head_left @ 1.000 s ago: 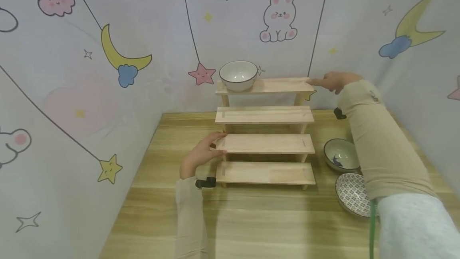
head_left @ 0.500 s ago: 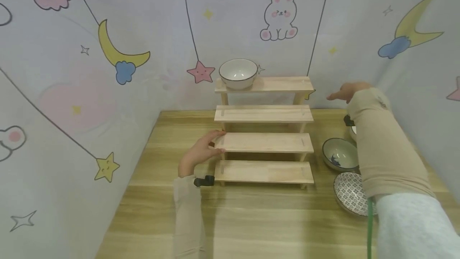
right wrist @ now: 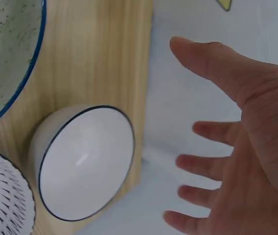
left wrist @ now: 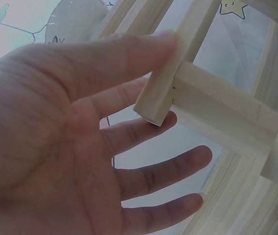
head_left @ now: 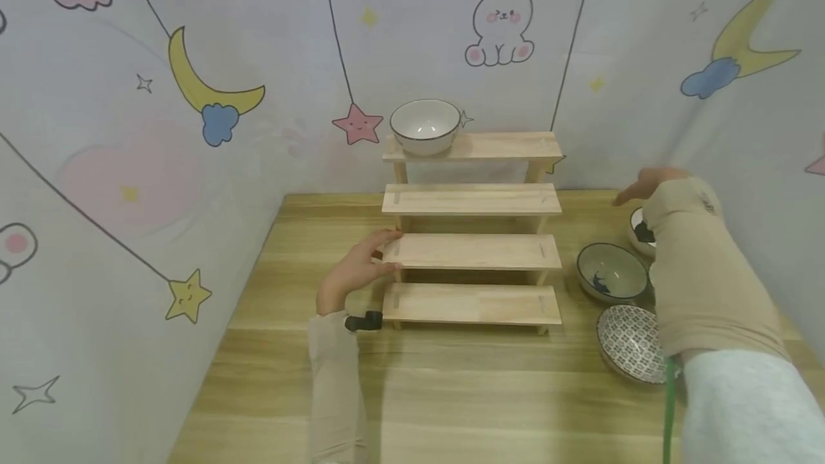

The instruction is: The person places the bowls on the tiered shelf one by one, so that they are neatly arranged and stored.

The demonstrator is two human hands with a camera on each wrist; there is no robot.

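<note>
A four-tier wooden step shelf [head_left: 473, 250] stands in the middle of the head view. A white bowl [head_left: 425, 127] with a dark rim sits at the left end of its top tier. My left hand [head_left: 354, 274] holds the left end of the second tier from the bottom, thumb on one edge and fingers at the other. The left wrist view shows the thumb [left wrist: 144, 51] against that board end. My right hand [head_left: 654, 183] is in the air right of the shelf, fingers spread and holding nothing. Below it is a smaller white bowl [right wrist: 87, 166].
Right of the shelf stand a greenish bowl [head_left: 611, 274] with a blue rim and a patterned dish [head_left: 631, 342]. A finely patterned bowl [right wrist: 2, 196] shows in the right wrist view. Printed cloth walls [head_left: 412, 41] enclose the wooden tabletop [head_left: 477, 392].
My right hand has left the right end of the top tier and moved right and down toward the bowls. The left hand stays on the shelf. The head view has tilted slightly.
</note>
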